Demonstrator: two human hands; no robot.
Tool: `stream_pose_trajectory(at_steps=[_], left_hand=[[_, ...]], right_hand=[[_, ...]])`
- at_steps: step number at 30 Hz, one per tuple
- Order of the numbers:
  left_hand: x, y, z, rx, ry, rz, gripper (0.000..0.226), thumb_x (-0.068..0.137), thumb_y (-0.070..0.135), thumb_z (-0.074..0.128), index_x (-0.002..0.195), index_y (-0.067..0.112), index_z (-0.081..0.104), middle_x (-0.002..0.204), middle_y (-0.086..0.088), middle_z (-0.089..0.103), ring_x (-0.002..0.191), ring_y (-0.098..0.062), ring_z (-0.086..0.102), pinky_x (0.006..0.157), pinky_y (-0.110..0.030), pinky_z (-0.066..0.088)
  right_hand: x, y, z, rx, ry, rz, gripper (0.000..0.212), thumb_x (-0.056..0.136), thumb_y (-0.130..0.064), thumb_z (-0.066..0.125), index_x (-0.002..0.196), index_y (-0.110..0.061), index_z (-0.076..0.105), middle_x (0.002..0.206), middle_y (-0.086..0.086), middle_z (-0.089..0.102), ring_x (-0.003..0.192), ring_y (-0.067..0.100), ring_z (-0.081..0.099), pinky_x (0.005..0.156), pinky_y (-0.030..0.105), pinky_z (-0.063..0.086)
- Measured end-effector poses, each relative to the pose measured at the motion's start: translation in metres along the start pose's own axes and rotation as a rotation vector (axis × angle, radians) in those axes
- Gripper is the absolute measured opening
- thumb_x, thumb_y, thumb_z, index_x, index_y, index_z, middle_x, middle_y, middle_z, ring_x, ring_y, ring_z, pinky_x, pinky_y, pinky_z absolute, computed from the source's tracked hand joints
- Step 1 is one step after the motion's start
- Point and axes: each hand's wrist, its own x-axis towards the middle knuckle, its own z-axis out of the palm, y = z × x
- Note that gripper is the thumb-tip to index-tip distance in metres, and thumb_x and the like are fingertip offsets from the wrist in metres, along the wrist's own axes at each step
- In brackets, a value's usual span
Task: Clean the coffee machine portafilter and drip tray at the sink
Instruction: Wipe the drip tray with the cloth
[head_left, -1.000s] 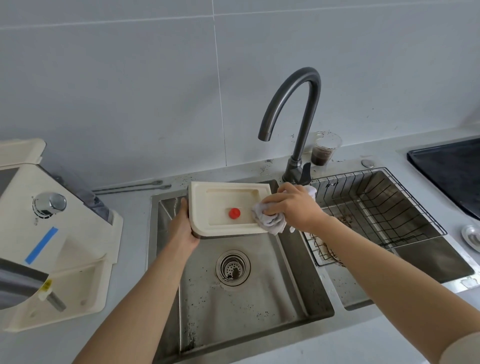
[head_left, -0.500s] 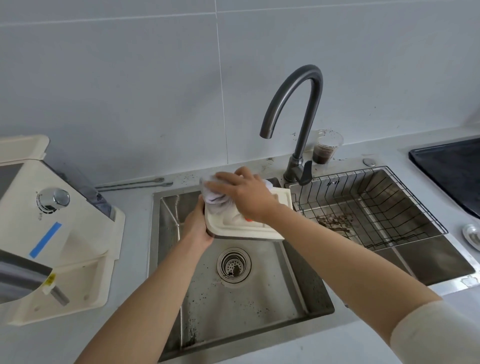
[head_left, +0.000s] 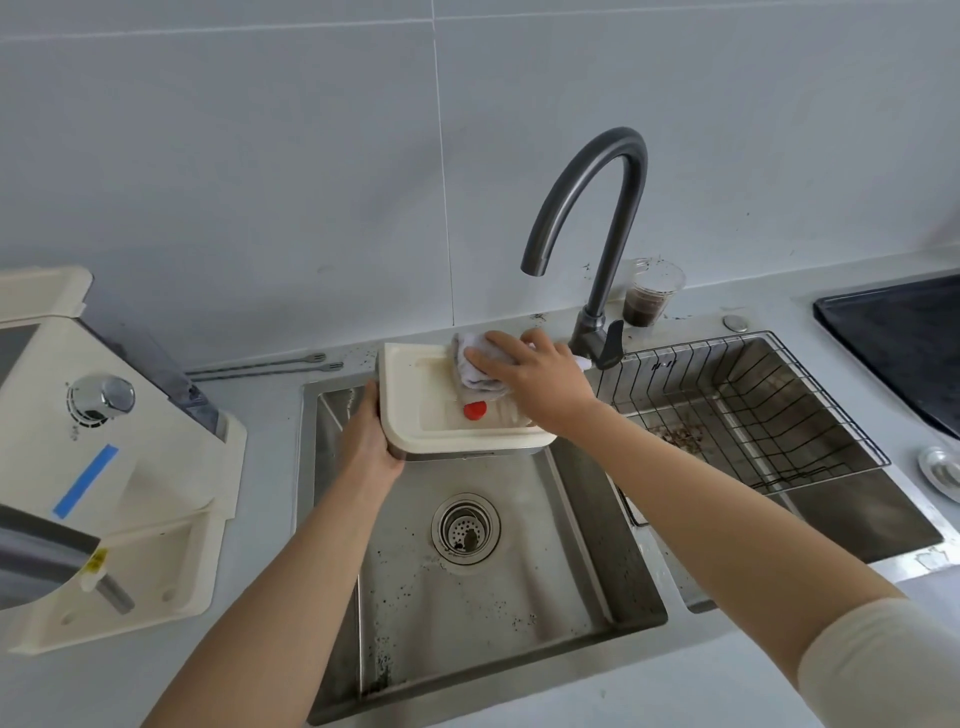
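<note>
Drip tray (head_left: 415, 410) between left hand (head_left: 370, 441) and cloth-pressing right-hand fingers (head_left: 493, 353)

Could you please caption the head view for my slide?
Left hand steadies the drip tray over the sink; right hand wipes it with a cloth.

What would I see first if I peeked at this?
Two hands over the sink: the left hand holds a cream tray while the right hand presses a white cloth into it, beside a red dot. A dark curved tap rises behind.
</note>
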Motion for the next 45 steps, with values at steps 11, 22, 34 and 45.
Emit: stream_pose_trajectory(at_steps=[11, 22, 34, 45], left_hand=[[-0.005, 0.008, -0.003, -0.022, -0.039, 0.045, 0.032, 0.094, 0.041, 0.046, 0.073, 0.023, 0.061, 0.049, 0.011, 0.065, 0.056, -0.009, 0.062, 0.050, -0.023, 0.051], [-0.006, 0.013, -0.009, -0.048, 0.018, 0.080, 0.024, 0.091, 0.032, 0.055, 0.068, 0.022, 0.058, 0.046, 0.012, 0.063, 0.063, -0.012, 0.058, 0.060, -0.030, 0.045], [-0.019, -0.007, 0.011, 0.104, -0.046, 0.043, 0.027, 0.089, 0.042, 0.055, 0.073, 0.022, 0.062, 0.077, 0.002, 0.065, 0.074, -0.018, 0.061, 0.081, -0.038, 0.049], [-0.015, 0.010, 0.016, 0.231, -0.019, 0.125, 0.036, 0.094, 0.043, 0.045, 0.071, 0.019, 0.057, 0.071, 0.000, 0.057, 0.064, -0.016, 0.055, 0.056, -0.028, 0.043]], right_hand=[[-0.020, 0.008, -0.002, 0.131, -0.229, 0.284, 0.054, 0.090, -0.005, 0.042, 0.138, -0.027, 0.033, 0.142, 0.001, 0.036, 0.120, 0.031, 0.037, 0.095, 0.041, 0.039], [-0.016, 0.006, -0.018, 0.993, -0.327, 0.543, 0.027, 0.093, -0.004, 0.047, 0.115, -0.007, 0.061, 0.093, -0.001, 0.063, 0.092, 0.018, 0.059, 0.083, 0.026, 0.051], [0.015, -0.027, -0.018, 0.725, -0.466, 0.556, 0.009, 0.089, -0.015, 0.048, 0.083, -0.009, 0.050, 0.065, -0.001, 0.043, 0.070, 0.020, 0.048, 0.051, 0.022, 0.033], [0.018, -0.045, -0.014, 0.747, -0.293, 0.477, 0.027, 0.082, -0.007, 0.046, 0.104, -0.010, 0.060, 0.085, 0.011, 0.061, 0.076, 0.023, 0.051, 0.062, 0.027, 0.038]])
